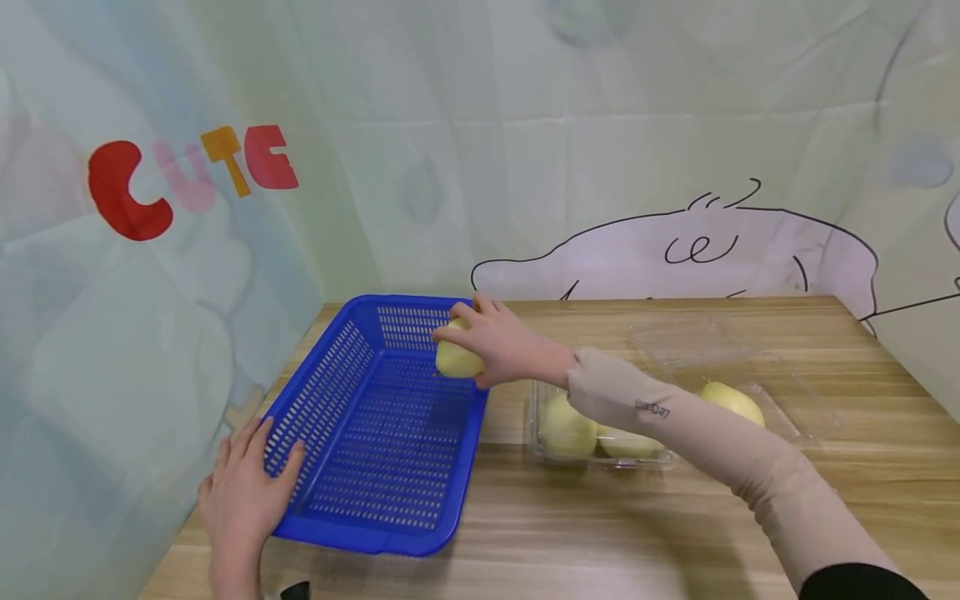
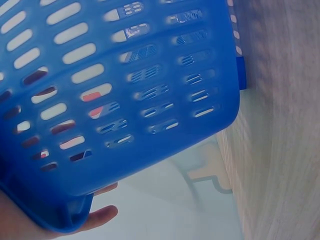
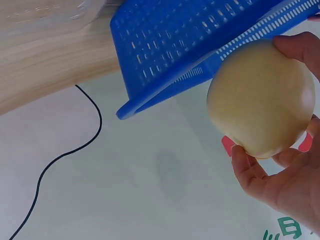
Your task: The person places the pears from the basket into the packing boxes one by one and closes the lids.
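Note:
A pale yellow pear [image 1: 456, 354] is held by my right hand [image 1: 510, 342], fingers and thumb around it. It hangs above the far right rim of a blue plastic basket [image 1: 382, 450]. The right wrist view shows the same pear [image 3: 260, 100] in the fingers, with the basket's side [image 3: 165, 45] beside it. My left hand [image 1: 243, 492] grips the basket's near left rim, thumb on the inner side and fingers outside. In the left wrist view, two fingertips [image 2: 102, 215] show past the rim. No fruit shows inside the basket.
Right of the basket stands a clear plastic box [image 1: 536, 433] with pears [image 1: 567, 427], partly hidden by my right forearm. Another pear [image 1: 733, 404] lies farther right, by more clear plastic packaging [image 1: 690, 342]. Printed cloth [image 1: 420, 167] hangs behind and left of the wooden table [image 1: 570, 533].

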A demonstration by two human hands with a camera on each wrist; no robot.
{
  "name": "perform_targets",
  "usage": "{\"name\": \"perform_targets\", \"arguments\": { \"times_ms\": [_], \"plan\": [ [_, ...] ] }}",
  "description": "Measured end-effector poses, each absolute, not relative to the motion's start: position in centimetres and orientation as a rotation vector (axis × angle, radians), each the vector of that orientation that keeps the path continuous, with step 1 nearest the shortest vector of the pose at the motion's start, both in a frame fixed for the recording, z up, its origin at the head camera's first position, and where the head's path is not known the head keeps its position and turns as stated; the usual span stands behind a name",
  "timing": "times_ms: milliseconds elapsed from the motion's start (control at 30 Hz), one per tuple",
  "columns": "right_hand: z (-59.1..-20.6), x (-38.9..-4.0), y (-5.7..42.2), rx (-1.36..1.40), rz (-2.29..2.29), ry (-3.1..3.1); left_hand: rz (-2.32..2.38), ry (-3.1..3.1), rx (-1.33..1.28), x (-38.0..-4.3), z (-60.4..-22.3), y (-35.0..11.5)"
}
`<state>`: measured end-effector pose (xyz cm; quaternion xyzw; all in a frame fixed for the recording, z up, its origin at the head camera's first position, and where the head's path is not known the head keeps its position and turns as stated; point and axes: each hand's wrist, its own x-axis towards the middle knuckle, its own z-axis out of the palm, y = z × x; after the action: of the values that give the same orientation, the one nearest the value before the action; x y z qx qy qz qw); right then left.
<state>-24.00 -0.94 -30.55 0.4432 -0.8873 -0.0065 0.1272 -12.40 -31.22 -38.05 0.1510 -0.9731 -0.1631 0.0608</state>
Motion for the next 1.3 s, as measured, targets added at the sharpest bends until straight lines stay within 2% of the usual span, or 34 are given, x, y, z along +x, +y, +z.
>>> {"name": "perform_targets", "arguments": {
  "times_ms": [1300],
  "plan": [
    [-30.8, -21.3, 8.2, 1.256, -0.088, -2.538, -0.487, -2.974, 0.475, -12.5, -38.0, -31.1]
  ]
}}
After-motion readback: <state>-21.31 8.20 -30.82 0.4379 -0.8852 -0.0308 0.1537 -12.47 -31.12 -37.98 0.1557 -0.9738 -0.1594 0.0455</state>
